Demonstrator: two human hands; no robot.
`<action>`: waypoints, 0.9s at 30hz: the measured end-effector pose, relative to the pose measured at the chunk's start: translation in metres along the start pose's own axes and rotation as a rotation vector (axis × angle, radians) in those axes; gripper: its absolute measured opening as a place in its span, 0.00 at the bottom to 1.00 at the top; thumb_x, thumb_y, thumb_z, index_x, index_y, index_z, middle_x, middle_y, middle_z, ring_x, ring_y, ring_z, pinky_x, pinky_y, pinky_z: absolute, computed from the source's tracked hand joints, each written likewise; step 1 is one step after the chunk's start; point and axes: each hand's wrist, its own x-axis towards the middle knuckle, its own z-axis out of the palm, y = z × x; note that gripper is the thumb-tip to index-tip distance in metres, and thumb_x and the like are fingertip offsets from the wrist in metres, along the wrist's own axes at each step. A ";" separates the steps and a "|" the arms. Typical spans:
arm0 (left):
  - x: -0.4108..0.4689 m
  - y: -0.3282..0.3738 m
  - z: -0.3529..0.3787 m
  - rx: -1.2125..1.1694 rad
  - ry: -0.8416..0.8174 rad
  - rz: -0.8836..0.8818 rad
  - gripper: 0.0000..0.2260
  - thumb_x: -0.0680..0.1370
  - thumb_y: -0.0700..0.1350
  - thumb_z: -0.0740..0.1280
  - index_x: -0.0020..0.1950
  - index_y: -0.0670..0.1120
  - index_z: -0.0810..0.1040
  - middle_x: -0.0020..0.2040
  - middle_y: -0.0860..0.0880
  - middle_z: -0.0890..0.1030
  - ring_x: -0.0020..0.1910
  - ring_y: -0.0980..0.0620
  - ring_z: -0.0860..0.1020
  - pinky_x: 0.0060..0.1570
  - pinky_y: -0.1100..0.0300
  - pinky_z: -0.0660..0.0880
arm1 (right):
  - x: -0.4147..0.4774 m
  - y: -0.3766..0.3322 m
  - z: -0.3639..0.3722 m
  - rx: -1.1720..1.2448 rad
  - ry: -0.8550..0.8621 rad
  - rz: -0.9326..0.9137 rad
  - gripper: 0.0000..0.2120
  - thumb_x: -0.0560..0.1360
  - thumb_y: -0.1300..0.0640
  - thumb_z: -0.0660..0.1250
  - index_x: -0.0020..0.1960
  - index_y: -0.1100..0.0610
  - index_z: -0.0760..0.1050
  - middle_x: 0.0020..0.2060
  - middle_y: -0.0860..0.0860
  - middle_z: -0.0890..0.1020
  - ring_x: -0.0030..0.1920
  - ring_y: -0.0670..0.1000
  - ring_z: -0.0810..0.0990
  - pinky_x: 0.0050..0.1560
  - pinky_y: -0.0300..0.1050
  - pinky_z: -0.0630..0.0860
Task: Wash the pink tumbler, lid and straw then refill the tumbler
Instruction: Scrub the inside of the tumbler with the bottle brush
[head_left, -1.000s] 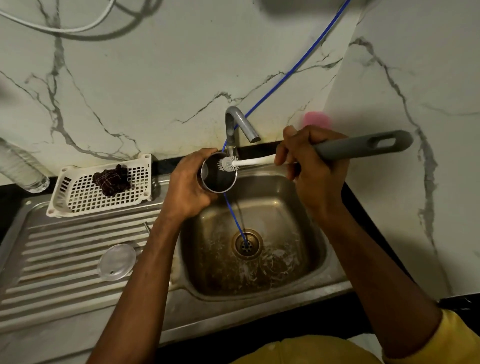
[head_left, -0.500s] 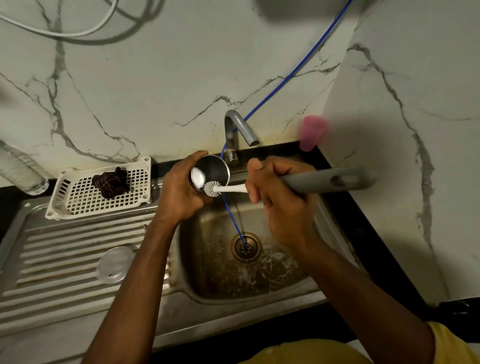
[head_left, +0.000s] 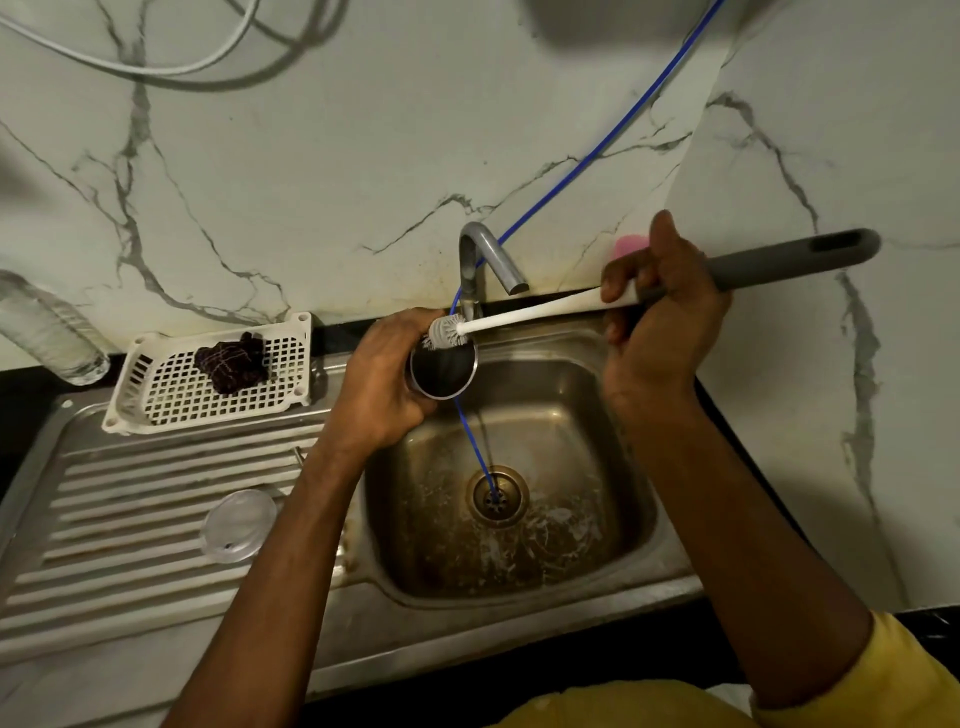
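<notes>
Centre frame: left hand (head_left: 382, 387) wraps the tumbler (head_left: 444, 373), mouth upturned; right hand (head_left: 662, 325), fisted on the brush (head_left: 530, 313), points its long axis leftward, head at the upper rim.

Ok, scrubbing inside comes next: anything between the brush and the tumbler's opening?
Nothing visible. The brush sits at the upper rim of the tumbler, whose mouth is open; the blue tube passes behind it.

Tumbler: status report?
Left hand grips tumbler over sink. Right hand grips brush, head at tumbler rim. Lid on drainboard. Blue hose passes behind tumbler.
</notes>
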 end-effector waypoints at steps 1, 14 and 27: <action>-0.001 0.000 0.001 -0.007 0.000 -0.001 0.35 0.62 0.41 0.79 0.69 0.42 0.75 0.65 0.45 0.79 0.65 0.49 0.75 0.69 0.66 0.64 | 0.003 0.000 -0.005 0.006 0.033 0.009 0.17 0.79 0.56 0.66 0.33 0.56 0.67 0.28 0.56 0.68 0.23 0.46 0.70 0.21 0.37 0.61; -0.028 -0.006 0.026 -0.403 0.117 -0.402 0.43 0.57 0.44 0.85 0.68 0.55 0.71 0.62 0.66 0.76 0.61 0.58 0.78 0.58 0.51 0.80 | -0.001 -0.006 -0.075 0.016 -0.161 -0.004 0.21 0.83 0.50 0.54 0.40 0.55 0.80 0.38 0.52 0.84 0.31 0.49 0.79 0.29 0.37 0.72; -0.013 -0.001 0.017 -0.579 0.206 -0.599 0.37 0.62 0.34 0.82 0.67 0.46 0.70 0.58 0.54 0.79 0.52 0.65 0.80 0.49 0.67 0.78 | -0.036 0.021 -0.086 -0.416 -0.298 -0.229 0.02 0.72 0.52 0.75 0.45 0.48 0.85 0.43 0.48 0.86 0.46 0.53 0.85 0.49 0.47 0.82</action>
